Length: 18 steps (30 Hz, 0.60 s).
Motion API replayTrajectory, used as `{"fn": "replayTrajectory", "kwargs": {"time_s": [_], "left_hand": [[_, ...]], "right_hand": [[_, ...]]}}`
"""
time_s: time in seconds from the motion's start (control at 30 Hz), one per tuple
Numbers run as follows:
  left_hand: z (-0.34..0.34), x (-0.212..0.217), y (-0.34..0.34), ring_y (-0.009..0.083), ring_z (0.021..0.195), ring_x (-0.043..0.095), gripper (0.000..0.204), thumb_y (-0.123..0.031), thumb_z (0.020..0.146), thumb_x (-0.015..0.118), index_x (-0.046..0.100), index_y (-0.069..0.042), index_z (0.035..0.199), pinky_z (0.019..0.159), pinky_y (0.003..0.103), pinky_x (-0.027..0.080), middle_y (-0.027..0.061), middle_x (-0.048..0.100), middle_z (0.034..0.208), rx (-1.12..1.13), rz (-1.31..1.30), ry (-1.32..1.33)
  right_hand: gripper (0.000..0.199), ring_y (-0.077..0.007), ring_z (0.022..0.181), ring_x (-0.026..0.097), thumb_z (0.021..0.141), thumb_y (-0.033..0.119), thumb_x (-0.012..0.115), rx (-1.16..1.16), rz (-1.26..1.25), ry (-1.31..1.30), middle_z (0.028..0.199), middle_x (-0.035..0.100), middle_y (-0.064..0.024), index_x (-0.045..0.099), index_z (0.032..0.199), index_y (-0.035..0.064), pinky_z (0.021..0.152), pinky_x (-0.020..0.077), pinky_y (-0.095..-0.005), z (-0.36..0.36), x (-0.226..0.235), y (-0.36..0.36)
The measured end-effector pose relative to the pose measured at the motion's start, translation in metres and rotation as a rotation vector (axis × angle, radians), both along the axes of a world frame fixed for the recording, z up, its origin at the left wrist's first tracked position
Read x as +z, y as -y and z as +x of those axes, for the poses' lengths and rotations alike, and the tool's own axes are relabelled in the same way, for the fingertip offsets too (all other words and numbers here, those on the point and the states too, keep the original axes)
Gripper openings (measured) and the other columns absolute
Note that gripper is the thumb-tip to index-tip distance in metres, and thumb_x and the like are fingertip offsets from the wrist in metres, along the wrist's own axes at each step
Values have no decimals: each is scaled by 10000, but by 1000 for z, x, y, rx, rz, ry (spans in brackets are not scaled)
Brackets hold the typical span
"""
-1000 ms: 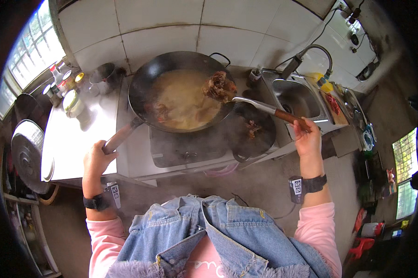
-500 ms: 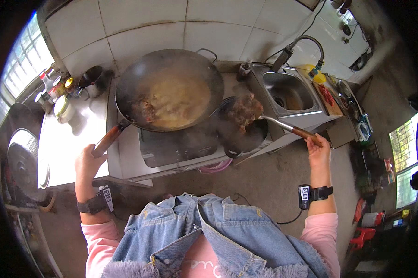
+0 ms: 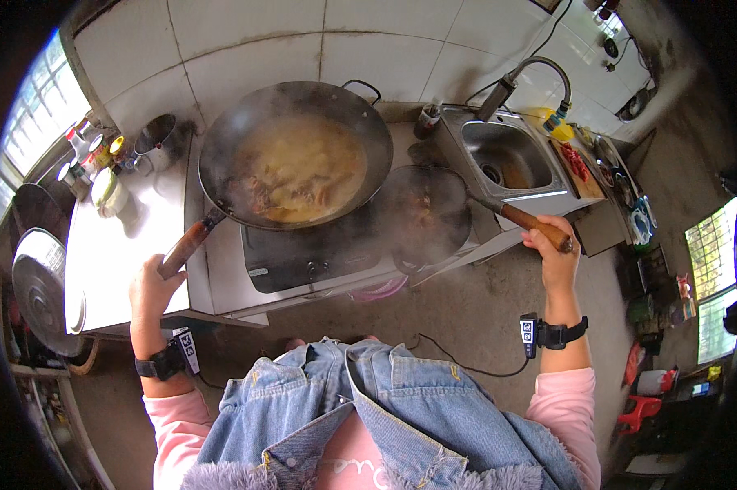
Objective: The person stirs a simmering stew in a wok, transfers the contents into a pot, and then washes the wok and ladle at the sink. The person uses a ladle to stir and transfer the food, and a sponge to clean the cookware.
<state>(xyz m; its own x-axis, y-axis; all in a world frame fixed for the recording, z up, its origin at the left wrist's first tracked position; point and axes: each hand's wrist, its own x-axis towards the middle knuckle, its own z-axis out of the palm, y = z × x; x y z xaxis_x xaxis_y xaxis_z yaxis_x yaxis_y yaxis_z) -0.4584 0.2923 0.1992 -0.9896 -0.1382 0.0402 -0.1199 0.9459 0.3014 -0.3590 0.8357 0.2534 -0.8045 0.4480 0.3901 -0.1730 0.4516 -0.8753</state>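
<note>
A large black wok with yellowish broth and pieces of meat is lifted and tilted over the black stove. My left hand grips its wooden handle at the lower left. My right hand holds the wooden handle of a ladle whose bowl rests in a dark pot to the right of the wok. Steam rises around the pot.
A steel sink with a tap stands right of the stove. Jars and a metal cup sit on the white counter at left. A round metal lid lies far left. A chopping board with red pieces is beyond the sink.
The ladle went from over the wok's right rim down into the dark pot on the right. The wok stays lifted in my left hand, shifted slightly in view.
</note>
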Motion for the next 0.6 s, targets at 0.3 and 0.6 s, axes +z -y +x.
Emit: {"fn": "replayTrajectory", "kwargs": {"time_s": [0.3, 0.6], "left_hand": [[1, -2, 2, 282, 660, 599, 307, -267, 665, 714, 599, -55, 854, 635, 354, 460, 118, 605, 693, 9, 28, -13], [-2, -8, 10, 288, 697, 605, 323, -276, 653, 708, 608, -53, 864, 641, 365, 464, 126, 612, 718, -13, 17, 6]], "right_hand": [[215, -210, 644, 636, 771, 140, 631, -311, -583, -114, 797, 606, -126, 561, 914, -4, 523, 533, -257, -1, 10, -53], [306, -215, 646, 647, 762, 215, 674, 22, -374, -80, 826, 620, -142, 565, 938, -11, 483, 534, -255, -82, 103, 5]]}}
